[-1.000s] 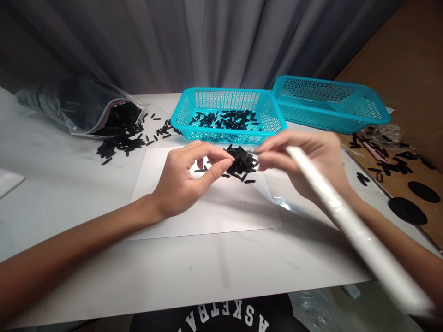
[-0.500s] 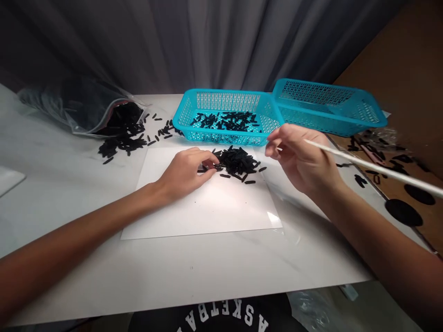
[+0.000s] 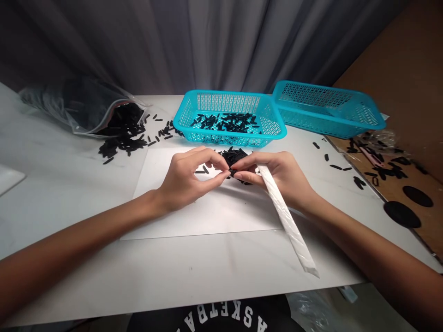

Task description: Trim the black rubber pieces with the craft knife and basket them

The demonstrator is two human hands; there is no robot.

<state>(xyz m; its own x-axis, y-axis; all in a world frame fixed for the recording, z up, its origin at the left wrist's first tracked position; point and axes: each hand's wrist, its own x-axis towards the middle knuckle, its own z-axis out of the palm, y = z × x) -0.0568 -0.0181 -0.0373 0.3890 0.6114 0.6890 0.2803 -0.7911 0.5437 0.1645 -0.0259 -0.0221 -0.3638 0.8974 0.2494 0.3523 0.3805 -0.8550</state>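
White tabletop [image 3: 138,276], grey curtain [image 3: 155,46] at far edge, brown board [image 3: 424,182] past right edge. White sheet [image 3: 207,212] mid-tabletop, black pieces [image 3: 231,157] heaped near its far edge. Left hand [image 3: 188,180] pinched at heap, grip contents too small to tell. Right hand [image 3: 285,177] holding white strip [image 3: 289,221], strip slanting toward near right corner. Two blue baskets [image 3: 231,134] near far edge.

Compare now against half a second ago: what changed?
Right hand moved left and down to meet left hand at black pile. Left hand shifted slightly right. White strip, still in the right hand, swung from pointing right to pointing toward the table's near edge. No visible release; any new pickup unclear. Blue baskets and zip bag unchanged.
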